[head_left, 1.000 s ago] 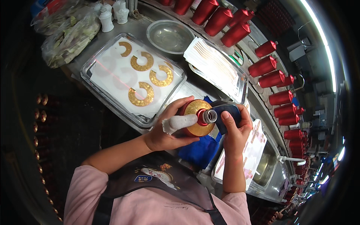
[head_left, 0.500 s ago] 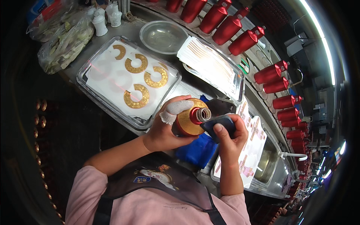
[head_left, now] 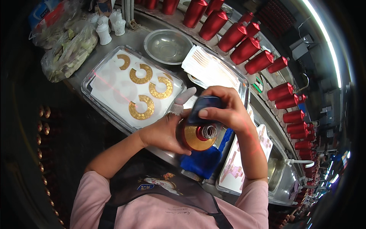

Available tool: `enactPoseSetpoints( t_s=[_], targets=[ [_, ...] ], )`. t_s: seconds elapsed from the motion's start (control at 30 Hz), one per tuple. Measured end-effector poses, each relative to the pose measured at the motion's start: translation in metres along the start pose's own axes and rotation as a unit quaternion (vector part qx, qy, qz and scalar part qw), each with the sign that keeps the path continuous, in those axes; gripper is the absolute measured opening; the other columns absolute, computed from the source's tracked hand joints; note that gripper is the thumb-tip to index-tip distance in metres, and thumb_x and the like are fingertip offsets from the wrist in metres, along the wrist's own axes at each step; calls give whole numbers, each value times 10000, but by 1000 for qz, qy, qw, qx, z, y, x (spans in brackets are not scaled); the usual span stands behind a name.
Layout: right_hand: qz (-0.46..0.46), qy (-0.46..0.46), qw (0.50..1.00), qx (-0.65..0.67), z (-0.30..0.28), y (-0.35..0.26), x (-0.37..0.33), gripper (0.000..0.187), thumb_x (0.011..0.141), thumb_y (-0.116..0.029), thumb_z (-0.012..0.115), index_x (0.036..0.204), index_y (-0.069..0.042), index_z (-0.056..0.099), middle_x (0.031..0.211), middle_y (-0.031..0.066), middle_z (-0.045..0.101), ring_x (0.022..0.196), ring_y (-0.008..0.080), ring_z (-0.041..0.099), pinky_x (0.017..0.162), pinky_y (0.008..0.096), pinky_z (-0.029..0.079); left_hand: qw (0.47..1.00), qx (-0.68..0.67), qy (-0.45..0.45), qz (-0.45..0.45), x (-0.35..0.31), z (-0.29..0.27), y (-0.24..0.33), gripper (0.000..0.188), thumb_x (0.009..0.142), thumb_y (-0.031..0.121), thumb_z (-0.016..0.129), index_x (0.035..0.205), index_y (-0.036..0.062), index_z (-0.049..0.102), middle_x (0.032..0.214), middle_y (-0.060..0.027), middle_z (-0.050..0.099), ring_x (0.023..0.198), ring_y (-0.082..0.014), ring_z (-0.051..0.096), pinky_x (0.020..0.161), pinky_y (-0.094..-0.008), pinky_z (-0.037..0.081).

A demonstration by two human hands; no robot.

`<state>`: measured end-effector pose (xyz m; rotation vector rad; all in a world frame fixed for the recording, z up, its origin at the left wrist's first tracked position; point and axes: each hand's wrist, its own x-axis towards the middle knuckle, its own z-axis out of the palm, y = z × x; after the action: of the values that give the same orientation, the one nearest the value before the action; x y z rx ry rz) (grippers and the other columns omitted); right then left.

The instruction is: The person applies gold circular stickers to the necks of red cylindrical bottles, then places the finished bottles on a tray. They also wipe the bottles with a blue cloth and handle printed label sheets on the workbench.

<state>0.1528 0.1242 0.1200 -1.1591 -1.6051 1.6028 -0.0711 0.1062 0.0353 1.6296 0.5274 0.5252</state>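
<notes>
My left hand (head_left: pixel 162 133) is wrapped round the side of a red bottle with a gold shoulder (head_left: pixel 195 139), its open threaded mouth tilted up toward me. A pale cover (head_left: pixel 186 95) sits on one finger of that hand, which is lifted off the bottle. Between the thumb and fingers of my right hand (head_left: pixel 230 105) is a dark, flat scraper-like pad (head_left: pixel 207 106), held against the far side of the gold shoulder. To the left, several gold C-shaped decals (head_left: pixel 140 73) lie on white sheets in a metal tray (head_left: pixel 87 86).
A blue cloth (head_left: pixel 202 164) lies under the bottle. Beyond are a metal bowl (head_left: pixel 167 59) and a stack of white decal sheets (head_left: pixel 211 68). Red bottles (head_left: pixel 232 37) line the far ledge. Pink-patterned sheets (head_left: pixel 233 168) and a sink with a white tap (head_left: pixel 301 163) stand right.
My right hand has swung the dark pad from beside the bottle's neck to the far side of its shoulder. The bottle sits slightly lower, and my covered finger has lifted off it.
</notes>
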Motion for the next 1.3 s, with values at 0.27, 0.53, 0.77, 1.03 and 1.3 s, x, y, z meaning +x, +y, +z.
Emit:
enactPoseSetpoints(
  t_s=[0.27, 0.53, 0.77, 1.03, 1.3],
  targets=[
    [-74, 130, 989, 21, 8, 9, -18, 248, 810, -145, 837, 976, -29, 694, 865, 4, 690, 776, 66, 606, 708, 233, 495, 993, 47, 56, 96, -2, 9, -6, 1178, 637, 182, 933, 1544, 12, 199, 1422, -171, 500, 1318, -293, 515, 1155, -389, 375],
    [-77, 299, 947, 86, 18, 52, -61, 204, 842, -97, 794, 979, -13, 669, 882, 4, 672, 820, 63, 599, 750, 216, 483, 961, 62, 147, 227, 0, 31, -27, 979, 685, 104, 901, 1497, 99, 354, 1467, -179, 444, 1348, -309, 487, 1118, -400, 420],
    [-317, 367, 833, -266, 68, 57, -96, 313, 658, 111, 704, 941, -18, 735, 840, 107, 695, 755, 265, 638, 697, 344, 502, 904, 104, 264, 318, 8, 54, -47, 810, 704, 121, 907, 1371, 119, 447, 1456, -207, 395, 1331, -360, 485, 1100, -451, 436],
    [-381, 296, 778, -401, 89, 55, -92, 299, 658, 17, 714, 952, -31, 729, 904, 85, 678, 765, 275, 633, 669, 378, 502, 923, 127, 265, 247, 9, 57, -59, 943, 726, 194, 914, 1438, 69, 308, 1461, -238, 380, 1328, -368, 485, 1104, -458, 434],
    [-361, 233, 853, -295, 95, 49, -105, 305, 682, 43, 808, 965, -37, 724, 850, 97, 702, 724, 253, 642, 669, 344, 503, 960, 95, 232, 126, 0, 57, -63, 1050, 723, 175, 913, 1495, 19, 219, 1460, -238, 380, 1314, -343, 496, 1093, -453, 441]
  ],
)
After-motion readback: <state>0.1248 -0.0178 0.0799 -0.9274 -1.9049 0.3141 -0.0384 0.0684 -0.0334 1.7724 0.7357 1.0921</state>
